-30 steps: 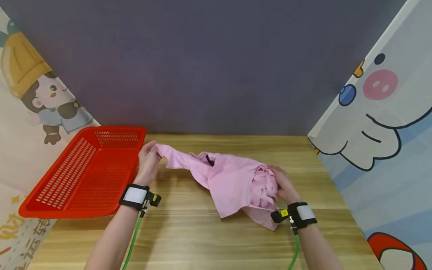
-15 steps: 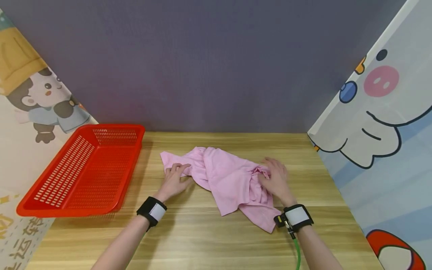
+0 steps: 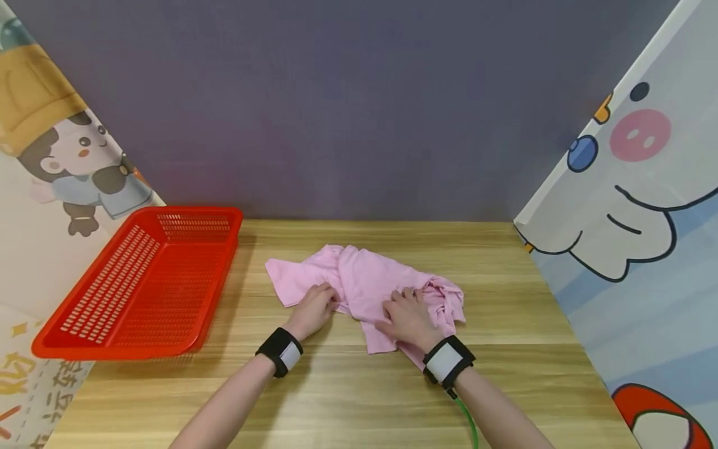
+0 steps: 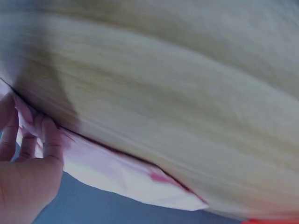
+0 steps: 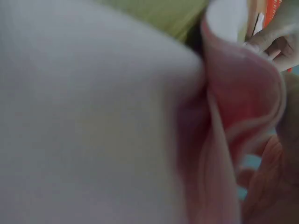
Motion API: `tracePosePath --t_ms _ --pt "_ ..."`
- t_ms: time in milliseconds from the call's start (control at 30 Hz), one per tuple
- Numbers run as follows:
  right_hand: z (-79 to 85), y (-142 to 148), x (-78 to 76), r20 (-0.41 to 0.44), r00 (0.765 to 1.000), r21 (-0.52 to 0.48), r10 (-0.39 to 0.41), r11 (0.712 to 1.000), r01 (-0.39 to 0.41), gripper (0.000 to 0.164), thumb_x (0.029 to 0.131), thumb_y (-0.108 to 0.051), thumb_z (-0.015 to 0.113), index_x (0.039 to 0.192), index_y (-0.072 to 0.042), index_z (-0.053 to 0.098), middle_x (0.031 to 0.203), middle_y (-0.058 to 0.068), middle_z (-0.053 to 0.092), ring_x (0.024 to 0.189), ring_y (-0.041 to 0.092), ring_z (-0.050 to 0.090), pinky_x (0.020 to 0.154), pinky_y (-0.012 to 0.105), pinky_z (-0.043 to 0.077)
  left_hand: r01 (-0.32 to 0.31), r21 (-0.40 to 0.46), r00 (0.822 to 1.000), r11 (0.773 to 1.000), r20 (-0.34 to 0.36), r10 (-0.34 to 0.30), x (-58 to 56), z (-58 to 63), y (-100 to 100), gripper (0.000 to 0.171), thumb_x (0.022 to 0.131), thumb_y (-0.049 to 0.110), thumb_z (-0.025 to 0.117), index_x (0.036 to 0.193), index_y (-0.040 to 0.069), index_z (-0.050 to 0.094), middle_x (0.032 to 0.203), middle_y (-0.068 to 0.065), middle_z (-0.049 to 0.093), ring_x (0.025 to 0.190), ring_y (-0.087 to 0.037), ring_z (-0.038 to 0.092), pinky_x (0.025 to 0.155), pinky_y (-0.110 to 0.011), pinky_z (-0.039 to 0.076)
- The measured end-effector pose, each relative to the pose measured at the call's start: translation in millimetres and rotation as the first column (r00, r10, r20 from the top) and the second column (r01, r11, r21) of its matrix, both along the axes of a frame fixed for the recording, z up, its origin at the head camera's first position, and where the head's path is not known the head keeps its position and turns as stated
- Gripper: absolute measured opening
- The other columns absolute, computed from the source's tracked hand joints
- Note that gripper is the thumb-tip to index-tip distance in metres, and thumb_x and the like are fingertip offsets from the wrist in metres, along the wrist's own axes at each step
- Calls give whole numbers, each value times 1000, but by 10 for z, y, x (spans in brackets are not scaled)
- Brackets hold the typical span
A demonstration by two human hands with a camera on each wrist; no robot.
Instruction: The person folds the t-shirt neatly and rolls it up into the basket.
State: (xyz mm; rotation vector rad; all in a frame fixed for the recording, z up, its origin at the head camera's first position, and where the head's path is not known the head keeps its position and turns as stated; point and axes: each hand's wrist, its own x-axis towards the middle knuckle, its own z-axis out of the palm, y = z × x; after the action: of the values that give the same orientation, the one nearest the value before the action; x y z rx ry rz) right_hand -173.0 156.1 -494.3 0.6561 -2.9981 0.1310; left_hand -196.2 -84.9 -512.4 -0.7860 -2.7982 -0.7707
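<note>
A crumpled pink shirt (image 3: pixel 373 274) lies across the middle of the table, one flat end pointing left and a bunched part at its right. My left hand (image 3: pixel 314 308) pinches its near edge left of centre; in the left wrist view, thumb and fingers close on the pink fabric (image 4: pixel 112 175). Over the shirt's right half, my right hand (image 3: pixel 408 317) rests on the cloth, fingers spread and slightly bent. Loose folds of the shirt (image 5: pixel 243 88) fill much of the right wrist view and partly hide that hand's fingers.
A red plastic basket (image 3: pixel 215 293) with perforated sides stands at the table's left. The wooden table (image 3: pixel 348 405) meets a dark grey back wall (image 3: pixel 359 112). Cartoon-printed panels flank both sides. A green cable (image 3: pixel 468 418) trails from the right wristband.
The left hand has let go of the raised left end, which now lies flat, and moved right to the near edge. From the bunched right end, the right hand has shifted left over the shirt.
</note>
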Motion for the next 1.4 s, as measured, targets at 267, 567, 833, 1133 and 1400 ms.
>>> tracePosePath --t_ms 267,567,833,1133,1400 --pt "242 176 -95 95 993 -489 74 872 -18 32 82 -23 60 53 -21 46 52 -12 42 48 2 40 48 18 34 25 1 998 1000 -62 -25 -13 112 -239 7 80 3 61 81 9 64 77 1 58 75 -14 54 72 -29 45" --pt "287 -282 -52 248 962 -440 118 898 4 33 76 -59 56 61 -29 55 54 -14 51 49 2 45 47 19 36 0 526 935 850 301 -187 144 512 -179 15 79 4 64 93 -2 65 92 -16 66 88 -25 63 78 -25 51" --pt "174 -396 -24 277 952 -352 132 936 -27 15 77 -28 59 63 -24 56 58 -11 51 52 2 46 48 19 37 -192 680 841 707 486 -238 102 317 -194 31 78 -1 63 108 -5 58 104 -24 60 86 -16 62 76 -24 51" --pt "145 -498 3 266 958 -363 109 932 -5 28 79 -45 57 61 -24 52 54 -11 48 48 3 44 45 21 35 -246 777 759 579 526 -384 140 279 -204 42 82 -3 54 124 -3 43 118 -29 46 91 -10 56 75 -30 52" --pt "205 -360 -49 224 973 -592 48 800 96 18 80 -19 53 62 -18 52 57 -6 48 54 7 45 51 21 37 -359 794 771 491 548 -323 124 332 -216 45 80 -10 49 123 -7 40 107 -22 49 81 -9 56 68 -24 50"
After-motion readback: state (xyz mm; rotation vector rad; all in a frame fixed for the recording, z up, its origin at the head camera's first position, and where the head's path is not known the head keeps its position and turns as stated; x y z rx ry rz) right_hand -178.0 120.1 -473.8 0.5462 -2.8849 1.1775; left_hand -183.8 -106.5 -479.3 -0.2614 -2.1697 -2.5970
